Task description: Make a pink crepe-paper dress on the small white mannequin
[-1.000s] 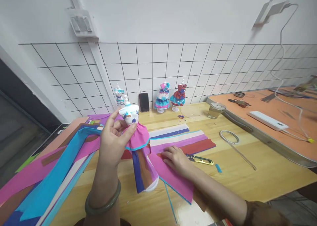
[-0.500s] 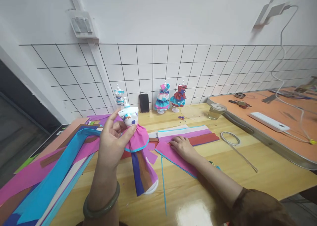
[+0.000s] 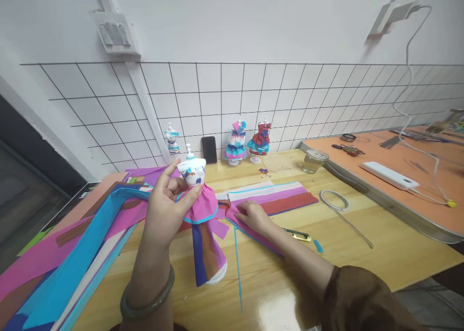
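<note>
My left hand (image 3: 165,210) grips a small dress-form mannequin (image 3: 195,175) at the waist, thumb in front and fingers behind. It has a white patterned bodice, a gathered pink skirt (image 3: 202,206) with a blue hem, and a long striped lower skirt (image 3: 208,253) over a white base. To its right, my right hand (image 3: 255,217) has its fingers drawn together on a pink strip (image 3: 234,216) with a blue edge; its fingertips are partly hidden. Behind that lie stacked white, purple and red strips (image 3: 286,198). A thin blue strip (image 3: 238,268) lies between my hands.
Colourful long strips (image 3: 97,234) cover the left side. Along the wall stand a phone (image 3: 209,150) and several dressed mannequins (image 3: 236,145). To the right are a glass jar (image 3: 314,161), a tape ring (image 3: 334,200), small scissors (image 3: 299,235) and an orange surface (image 3: 398,152) with a power strip.
My right hand has shifted left and its spread fingers have drawn together on the pink strip, uncovering the small scissors. My left hand holds the mannequin, now slightly more upright.
</note>
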